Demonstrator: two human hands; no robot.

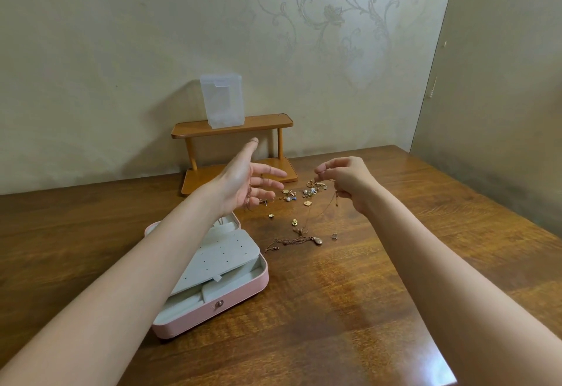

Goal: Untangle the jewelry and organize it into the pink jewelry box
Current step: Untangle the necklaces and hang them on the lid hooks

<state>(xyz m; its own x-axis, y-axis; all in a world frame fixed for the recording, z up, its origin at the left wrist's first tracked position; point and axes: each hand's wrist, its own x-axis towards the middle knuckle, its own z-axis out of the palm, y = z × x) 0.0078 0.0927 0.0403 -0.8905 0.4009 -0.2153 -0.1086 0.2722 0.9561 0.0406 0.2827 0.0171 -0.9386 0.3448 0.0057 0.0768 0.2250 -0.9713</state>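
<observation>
Wood is shining at the bottom of the frame, where the brown wooden table (pixel 349 309) is nearest. Sitting on it at lower left is the open pink jewelry box (pixel 209 312) with its pale grey insert, and no jewelry is showing inside it.

Just past the box, near the middle of the frame, a rose-gold chain with a drop-shaped pendant (pixel 299 241) is lying in a little knotted bunch. Beyond it, small gold earrings and charms (pixel 299 195) are lying scattered.

Above that scatter, the right hand (pixel 349 182) is pinching a very thin gold chain (pixel 316 212) between thumb and fingertip, with the other fingers curled, and the chain is hanging down toward the table. The left hand (pixel 243 180) is spread wide with fingers straight. A bit of reddish chain seems to be draping by its palm, but I cannot tell if it is holding it.

These chains are looking very light, floppy and easy to snap. I think pulling hard would be tightening the knots. Taking hold near the clasp or right beside a knot, with fingertips only, is probably best.

Far back, in the middle of the frame, an orange-brown two-level wooden shelf (pixel 232 125) is standing against the wall, and a clear plastic box (pixel 222 99) is sitting on top.
</observation>
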